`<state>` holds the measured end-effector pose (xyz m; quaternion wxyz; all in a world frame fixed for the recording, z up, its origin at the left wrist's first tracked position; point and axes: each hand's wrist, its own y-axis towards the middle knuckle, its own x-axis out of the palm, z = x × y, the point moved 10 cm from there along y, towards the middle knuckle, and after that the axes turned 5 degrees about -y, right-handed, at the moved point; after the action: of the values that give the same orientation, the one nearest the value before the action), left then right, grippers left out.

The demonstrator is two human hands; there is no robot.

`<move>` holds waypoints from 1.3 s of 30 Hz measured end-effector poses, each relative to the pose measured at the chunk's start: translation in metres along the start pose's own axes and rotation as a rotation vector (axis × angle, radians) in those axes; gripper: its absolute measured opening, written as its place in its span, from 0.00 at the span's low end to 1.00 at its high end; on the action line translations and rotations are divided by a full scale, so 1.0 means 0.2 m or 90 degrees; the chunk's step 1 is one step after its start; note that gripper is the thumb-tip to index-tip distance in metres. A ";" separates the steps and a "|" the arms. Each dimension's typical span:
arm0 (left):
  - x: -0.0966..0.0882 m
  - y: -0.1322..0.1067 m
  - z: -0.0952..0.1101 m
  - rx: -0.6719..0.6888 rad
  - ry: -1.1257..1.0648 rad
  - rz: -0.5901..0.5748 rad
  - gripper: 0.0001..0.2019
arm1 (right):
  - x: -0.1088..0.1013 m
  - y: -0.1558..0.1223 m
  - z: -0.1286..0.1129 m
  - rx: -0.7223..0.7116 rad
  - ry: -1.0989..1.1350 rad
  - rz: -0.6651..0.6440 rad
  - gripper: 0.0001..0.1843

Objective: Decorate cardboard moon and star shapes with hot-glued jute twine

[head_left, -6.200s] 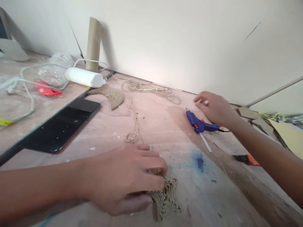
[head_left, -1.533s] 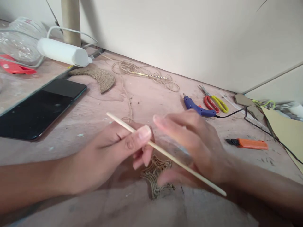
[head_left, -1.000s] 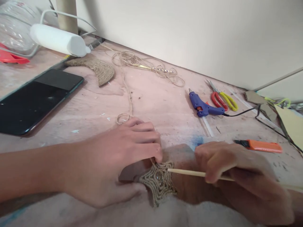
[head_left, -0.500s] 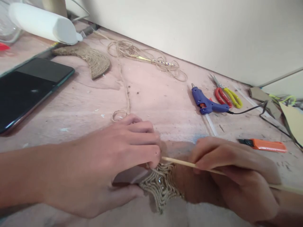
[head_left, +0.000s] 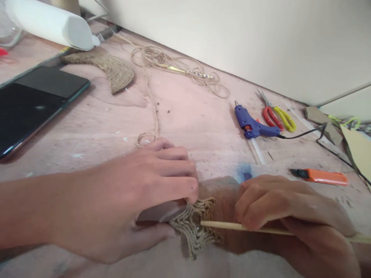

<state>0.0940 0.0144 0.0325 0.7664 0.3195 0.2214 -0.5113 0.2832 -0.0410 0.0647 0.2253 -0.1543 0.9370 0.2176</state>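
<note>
A star-shaped piece covered in jute twine (head_left: 194, 227) lies on the worktable (head_left: 185, 127) near its front edge. My left hand (head_left: 139, 200) presses down on its left part, fingers curled onto the twine. My right hand (head_left: 290, 216) is closed around a thin wooden stick (head_left: 226, 226), held almost level. The stick's tip touches the star's right side. A strand of twine (head_left: 153, 112) runs from the star's area back to a loose bundle (head_left: 174, 67).
A blue glue gun (head_left: 252, 125) with a black cord, red-and-yellow scissors (head_left: 276, 116) and an orange utility knife (head_left: 321, 176) lie at the right. A black phone (head_left: 31, 104), a twine crescent (head_left: 107, 67) and a white tube (head_left: 49, 23) are at the left. Cardboard scraps (head_left: 319, 117) sit far right.
My right hand brought the stick down from mid-air and set its tip against the star. The tip has just slid lower on the piece. My left hand stays pressed on it.
</note>
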 end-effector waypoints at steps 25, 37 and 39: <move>0.01 -0.01 0.05 0.052 0.008 -0.002 0.08 | 0.03 -0.06 -0.01 -0.043 -0.086 -0.050 0.20; 0.00 -0.01 0.08 0.072 0.070 0.024 0.06 | 0.07 -0.01 -0.03 -0.030 -0.108 -0.088 0.20; -0.01 0.00 0.09 0.084 0.071 0.008 0.08 | 0.07 -0.01 -0.02 -0.002 -0.108 -0.094 0.21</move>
<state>0.0935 0.0032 0.0455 0.7332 0.3987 0.2275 -0.5017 0.2693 -0.0476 0.0608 0.3187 -0.2047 0.9004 0.2142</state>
